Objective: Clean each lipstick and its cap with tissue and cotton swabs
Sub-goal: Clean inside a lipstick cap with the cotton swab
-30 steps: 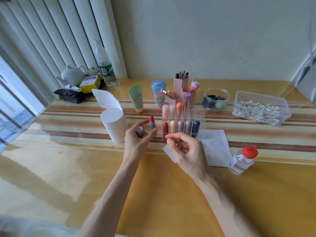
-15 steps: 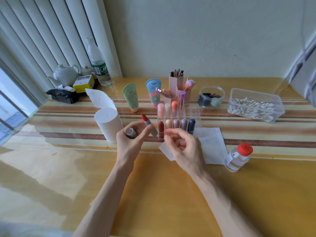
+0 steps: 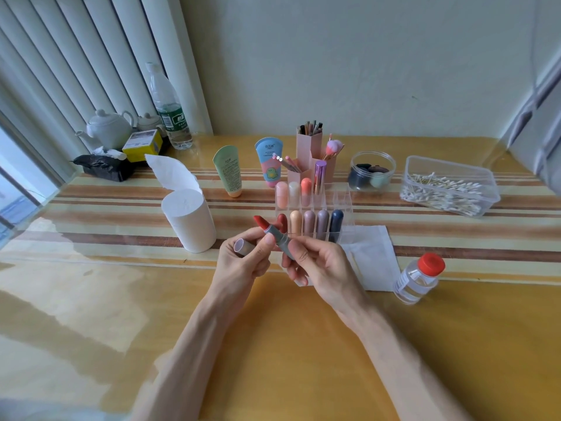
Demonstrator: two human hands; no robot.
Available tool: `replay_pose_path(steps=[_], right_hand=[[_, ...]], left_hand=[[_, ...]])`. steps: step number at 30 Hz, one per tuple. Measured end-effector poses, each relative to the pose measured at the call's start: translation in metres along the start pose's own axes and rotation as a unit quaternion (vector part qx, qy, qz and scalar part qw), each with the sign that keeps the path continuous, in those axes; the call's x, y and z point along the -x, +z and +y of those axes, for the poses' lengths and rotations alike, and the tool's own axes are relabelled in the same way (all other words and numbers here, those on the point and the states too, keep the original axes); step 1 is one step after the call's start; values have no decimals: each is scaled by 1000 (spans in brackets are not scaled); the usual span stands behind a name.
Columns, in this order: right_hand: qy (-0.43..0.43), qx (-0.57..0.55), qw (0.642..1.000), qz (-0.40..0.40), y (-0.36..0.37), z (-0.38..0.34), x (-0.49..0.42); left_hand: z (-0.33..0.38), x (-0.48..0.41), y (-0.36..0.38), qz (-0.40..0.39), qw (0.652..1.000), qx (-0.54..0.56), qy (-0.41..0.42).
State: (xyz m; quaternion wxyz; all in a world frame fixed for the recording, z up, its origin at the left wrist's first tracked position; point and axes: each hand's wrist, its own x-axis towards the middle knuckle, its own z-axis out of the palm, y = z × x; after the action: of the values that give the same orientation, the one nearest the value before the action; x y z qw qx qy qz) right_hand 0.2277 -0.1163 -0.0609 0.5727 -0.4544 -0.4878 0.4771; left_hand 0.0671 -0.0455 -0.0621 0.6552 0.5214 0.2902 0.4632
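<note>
Lipstick [image 3: 274,235], red tip out, is up in the air just in front of the clear rack [image 3: 344,199], tilted w/ the tip up & to the left. Right hand [image 3: 321,268]: fingers pinch its grey bottom end. Left hand [image 3: 243,268]: fingers curl round the cap [image 3: 243,246], & the thumb rests on the grey tube too.

Flat tissue sheet [image 3: 373,256] lies on the desk [image 3: 303,344] front-right of the rack. Tissue roll [image 3: 189,220] stands left of the rack. Swab box [image 3: 449,189] sits well to the rack's right.

What could go wrong, I think:
- The red stick is soft & bare, so a thumb slip or a hard rub could smear or snap it.
- The left hand has 2 jobs, so the cap could drop & roll away.
- Both hands are v. near the rack, so a bump could tip the other lipsticks [image 3: 309,221].
- No tissue or swab is in a hand yet, so 1 hand must let go to get one.
</note>
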Motion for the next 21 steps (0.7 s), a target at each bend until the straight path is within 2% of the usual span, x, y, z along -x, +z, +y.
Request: replay_pose_path(steps=[7,13,17,21], right_hand=[[-30,11,998,60,3,-1,1],[8,-13,1000,-5,5,0,2],[-21,-36,999,24,5,1,0],[-51,-32,996,58,7,3,0]], left_hand=[[-2,2,5,66,998,-8,13],[0,3,5,60,998,-9,17],[-1,5,6,50,998,-11,23],[-3,5,7,83,996,-3,23]])
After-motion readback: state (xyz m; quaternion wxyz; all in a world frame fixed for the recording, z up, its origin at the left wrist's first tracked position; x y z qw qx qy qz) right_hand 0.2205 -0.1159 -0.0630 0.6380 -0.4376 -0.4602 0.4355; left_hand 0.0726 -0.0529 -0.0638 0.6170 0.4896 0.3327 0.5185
